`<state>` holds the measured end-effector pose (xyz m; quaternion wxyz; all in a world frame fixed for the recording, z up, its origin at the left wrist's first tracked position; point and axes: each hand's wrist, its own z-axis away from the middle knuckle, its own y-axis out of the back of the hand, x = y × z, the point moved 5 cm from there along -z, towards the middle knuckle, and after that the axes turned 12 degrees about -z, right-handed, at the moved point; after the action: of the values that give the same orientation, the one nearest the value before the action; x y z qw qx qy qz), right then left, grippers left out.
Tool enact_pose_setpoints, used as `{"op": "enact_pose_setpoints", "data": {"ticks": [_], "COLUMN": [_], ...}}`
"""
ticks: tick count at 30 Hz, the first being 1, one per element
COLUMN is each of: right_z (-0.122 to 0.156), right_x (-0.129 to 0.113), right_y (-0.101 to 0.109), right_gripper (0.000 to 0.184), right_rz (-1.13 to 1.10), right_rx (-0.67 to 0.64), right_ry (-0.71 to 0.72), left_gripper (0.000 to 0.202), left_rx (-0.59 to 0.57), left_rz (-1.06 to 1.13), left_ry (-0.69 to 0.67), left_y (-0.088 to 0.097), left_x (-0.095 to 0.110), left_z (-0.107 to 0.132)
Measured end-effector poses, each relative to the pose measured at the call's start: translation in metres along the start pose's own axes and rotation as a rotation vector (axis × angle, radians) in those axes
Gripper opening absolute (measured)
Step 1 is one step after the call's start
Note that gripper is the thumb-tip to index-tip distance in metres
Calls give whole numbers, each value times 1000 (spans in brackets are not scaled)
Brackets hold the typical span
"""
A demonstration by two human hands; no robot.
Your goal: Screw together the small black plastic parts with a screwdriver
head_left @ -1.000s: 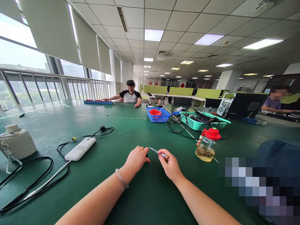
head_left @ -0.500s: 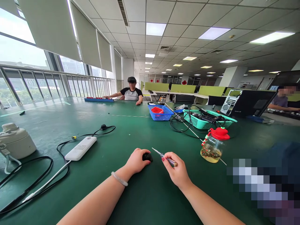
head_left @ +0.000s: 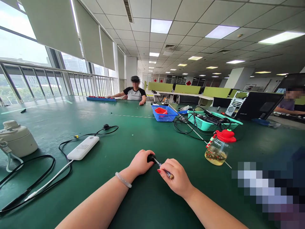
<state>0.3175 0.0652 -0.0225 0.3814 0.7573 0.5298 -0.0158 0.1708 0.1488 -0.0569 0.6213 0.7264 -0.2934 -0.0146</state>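
My left hand (head_left: 141,163) is closed around a small black object (head_left: 150,158) on the green table (head_left: 124,140); most of it is hidden by my fingers, so its kind cannot be made out. Between the thumb and fingers of my right hand (head_left: 177,175) is a screwdriver (head_left: 169,174) with a see-through handle. Its thin metal shaft points up and left, and the tip meets the black object or lies right in front of it.
Left of my hands lie a white power bank-like box (head_left: 83,148) with cables and a beige device (head_left: 17,140). To the right stand a red-lidded glass jar (head_left: 216,154), a teal basket (head_left: 205,125) of cables and a blue basket (head_left: 165,117). A person (head_left: 134,93) sits across the table.
My right hand has moved slightly left and down, bringing the screwdriver tip to the black object. The left hand has turned a little and still grips that object.
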Motion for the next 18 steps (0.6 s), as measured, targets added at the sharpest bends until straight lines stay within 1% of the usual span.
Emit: {"op": "enact_pose_setpoints", "data": {"ticks": [6, 11, 18], "right_z": [-1, -1, 0], "right_x": [-12, -14, -19], "right_y": [1, -3, -5], "right_gripper": [27, 26, 25], "right_rz": [9, 58, 110], "right_rx": [-7, -47, -81], "right_ry": [105, 120, 184], "left_gripper": [36, 38, 37], "left_rx": [16, 9, -11], "left_rz": [-32, -48, -17], "left_ry": [-15, 1, 24], "left_y": [1, 0, 0], "left_x": [3, 2, 1], "left_z": [1, 0, 1]}}
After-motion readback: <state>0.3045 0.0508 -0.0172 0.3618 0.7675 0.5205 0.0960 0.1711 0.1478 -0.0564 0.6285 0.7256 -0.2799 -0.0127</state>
